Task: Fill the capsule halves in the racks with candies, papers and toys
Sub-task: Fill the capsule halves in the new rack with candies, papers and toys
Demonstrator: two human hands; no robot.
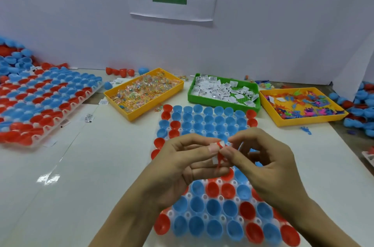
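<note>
Holding a small red toy [219,160] and a folded paper [215,146] pinched between them, the left hand [182,165] and right hand [263,163] are hovering over the near rack [214,202]. Its capsule halves [212,207] are appearing empty; filling is barely starting.

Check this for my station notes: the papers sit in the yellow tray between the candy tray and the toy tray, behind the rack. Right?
Not quite: the papers sit in a green tray, not a yellow one. The head view shows it between the yellow candy tray and the yellow toy tray, behind the rack.
</note>
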